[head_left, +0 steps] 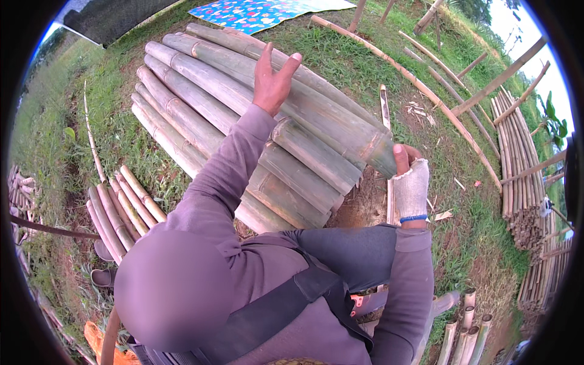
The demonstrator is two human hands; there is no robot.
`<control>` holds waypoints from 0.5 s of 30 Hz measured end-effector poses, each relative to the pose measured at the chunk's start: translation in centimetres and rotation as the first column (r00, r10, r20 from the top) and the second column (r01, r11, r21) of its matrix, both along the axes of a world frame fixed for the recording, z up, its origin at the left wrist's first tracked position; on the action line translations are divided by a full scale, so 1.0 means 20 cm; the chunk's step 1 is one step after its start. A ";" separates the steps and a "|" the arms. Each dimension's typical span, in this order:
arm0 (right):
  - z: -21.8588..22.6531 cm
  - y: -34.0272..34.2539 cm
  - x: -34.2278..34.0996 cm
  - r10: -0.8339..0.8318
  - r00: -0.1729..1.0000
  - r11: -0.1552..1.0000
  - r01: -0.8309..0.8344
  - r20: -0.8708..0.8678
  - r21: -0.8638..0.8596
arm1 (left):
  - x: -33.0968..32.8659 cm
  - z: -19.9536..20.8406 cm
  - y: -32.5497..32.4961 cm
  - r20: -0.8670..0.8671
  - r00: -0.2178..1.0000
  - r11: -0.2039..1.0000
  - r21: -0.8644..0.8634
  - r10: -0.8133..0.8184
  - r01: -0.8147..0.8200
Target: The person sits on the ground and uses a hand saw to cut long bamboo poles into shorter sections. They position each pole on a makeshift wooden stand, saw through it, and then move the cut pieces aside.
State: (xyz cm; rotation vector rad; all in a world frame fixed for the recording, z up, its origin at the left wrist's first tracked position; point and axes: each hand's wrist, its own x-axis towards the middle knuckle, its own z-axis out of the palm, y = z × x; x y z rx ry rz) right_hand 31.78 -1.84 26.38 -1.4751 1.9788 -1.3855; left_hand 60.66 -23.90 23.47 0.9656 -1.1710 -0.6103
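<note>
Thick greenish-grey bamboo poles (201, 112) lie side by side in a sloping row in front of me. My bare left hand (272, 82) rests over an upper bamboo pole (331, 121), its thumb and a finger spread wide apart. At that pole's right end is my right hand (410, 182), in a white knitted glove with bare fingertips and a blue cuff edge. The thumb presses by the cut end and the fingers curl beyond it. Shorter bamboo pieces (298, 173) sit just below, nearest my bent leg (347, 249).
Thinner bamboo poles (125, 204) lie at left on the grass. A blue patterned sheet (258, 17) is spread at the far side. Long bamboo rails (395, 61) and a stacked bundle (517, 158) stand at right. Several upright bamboo lengths (465, 337) are at lower right.
</note>
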 end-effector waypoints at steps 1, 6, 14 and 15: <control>-0.12 -0.04 -0.01 0.005 0.994 1.000 -0.003 -0.112 0.015 | -0.01 0.01 0.05 0.133 0.981 0.990 0.027 -0.139 0.137; 0.04 0.18 0.02 -0.078 0.851 0.993 0.017 -0.520 -0.120 | -0.10 -0.15 0.10 0.860 0.451 0.968 0.178 -0.241 0.178; -0.57 1.54 -0.66 -0.690 0.714 0.693 0.699 -0.116 0.179 | -0.24 -0.32 0.08 0.889 0.454 0.984 -0.022 -0.062 0.179; -0.70 1.75 -0.68 -0.735 0.652 0.603 0.753 -0.185 0.262 | -0.23 -0.32 0.07 0.873 0.481 0.975 -0.033 -0.080 0.222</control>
